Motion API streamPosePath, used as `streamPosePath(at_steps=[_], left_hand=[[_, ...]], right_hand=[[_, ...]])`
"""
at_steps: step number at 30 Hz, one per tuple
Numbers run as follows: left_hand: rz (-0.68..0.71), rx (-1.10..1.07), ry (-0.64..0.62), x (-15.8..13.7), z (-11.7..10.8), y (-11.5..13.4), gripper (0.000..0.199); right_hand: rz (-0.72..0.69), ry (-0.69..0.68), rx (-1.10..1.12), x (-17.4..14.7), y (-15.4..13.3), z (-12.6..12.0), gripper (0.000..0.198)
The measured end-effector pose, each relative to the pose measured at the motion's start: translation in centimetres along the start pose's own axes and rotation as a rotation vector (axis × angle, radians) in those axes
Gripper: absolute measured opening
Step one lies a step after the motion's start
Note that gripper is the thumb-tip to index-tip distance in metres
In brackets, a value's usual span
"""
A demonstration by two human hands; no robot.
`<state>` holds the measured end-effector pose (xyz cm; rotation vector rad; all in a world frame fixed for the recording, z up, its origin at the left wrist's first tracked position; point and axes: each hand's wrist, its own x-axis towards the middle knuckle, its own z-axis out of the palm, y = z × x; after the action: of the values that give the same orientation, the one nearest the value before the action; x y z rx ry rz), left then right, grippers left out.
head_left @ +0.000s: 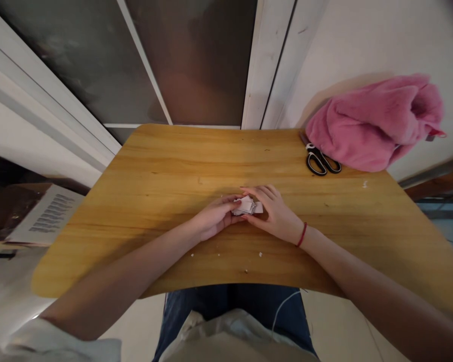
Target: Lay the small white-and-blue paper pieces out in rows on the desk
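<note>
A small uneven stack of white paper slips (245, 205) is between my two hands, just above or on the wooden table (166, 166); I cannot tell which. My left hand (219, 213) grips the stack from its left side, the thumb lying on top. Around the right side curves my right hand (274, 213), a red cord at its wrist. Its thumb and fingers are bent about the far and near edges of the slips. One slip sticks out of the stack toward my right palm.
Black-handled scissors (319, 160) lie at the back right, partly under a pink plush bag (377, 120). Tiny paper scraps (260, 254) dot the tabletop. A glass-panelled door (196, 65) stands behind the table, and a cardboard box (47, 213) is at the left.
</note>
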<state>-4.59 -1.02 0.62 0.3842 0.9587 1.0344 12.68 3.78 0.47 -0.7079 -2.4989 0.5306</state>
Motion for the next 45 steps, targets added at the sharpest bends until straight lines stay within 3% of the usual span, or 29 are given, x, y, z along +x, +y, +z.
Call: streamPosePath(at_steps=[11, 18, 28, 38, 45], left_hand=[[0.014, 0.022, -0.038, -0.3, 0.0, 0.4, 0.021], [0.033, -0.001, -0.134, -0.4, 0.2, 0.1, 0.023], [0.097, -0.072, -0.108, 0.1, -0.7, 0.6, 0.025], [0.077, -0.075, -0.163, 0.0, -0.7, 0.4, 0.023], [0.079, -0.065, -0.104, 0.2, -0.8, 0.6, 0.026]], right_hand=[[0.021, 0.014, 0.003, 0.0, -0.2, 0.0, 0.043], [0.020, 0.024, 0.025, 0.0, 0.1, 0.0, 0.034], [0.008, 0.137, 0.017, 0.0, 0.5, -0.3, 0.042], [-0.022, 0.162, 0.075, 0.1, 0.4, -0.2, 0.036], [-0.007, 0.163, 0.049, 0.0, 0.3, -0.4, 0.029]])
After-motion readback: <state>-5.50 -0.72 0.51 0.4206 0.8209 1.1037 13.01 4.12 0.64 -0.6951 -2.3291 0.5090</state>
